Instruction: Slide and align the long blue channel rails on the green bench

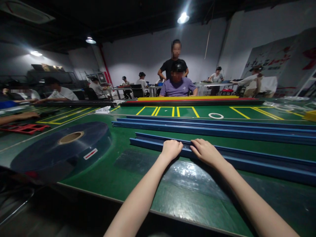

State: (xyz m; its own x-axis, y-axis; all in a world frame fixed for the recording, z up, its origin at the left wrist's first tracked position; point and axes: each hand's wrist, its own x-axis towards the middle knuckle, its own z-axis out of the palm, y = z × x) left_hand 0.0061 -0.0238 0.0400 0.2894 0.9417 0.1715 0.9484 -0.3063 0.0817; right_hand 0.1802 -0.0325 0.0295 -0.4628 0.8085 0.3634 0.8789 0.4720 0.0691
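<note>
A long blue plastic strip [259,163] lies across the green table [103,177] in front of me. My left hand [171,149] rests on its near edge with fingers curled over it. My right hand [206,152] sits just beside, fingers bent down onto the same strip. A sheet of clear film [195,179] lies on the table under my forearms. Two more blue strips [222,128] lie further back, parallel to the first.
A large dark roll of film [61,149] lies flat at the left. A white ring [216,116] sits among yellow floor-style markings. Red, yellow and black strips [187,98] lie at the far edge, where a seated person and a standing person face me. Red frames [24,128] lie far left.
</note>
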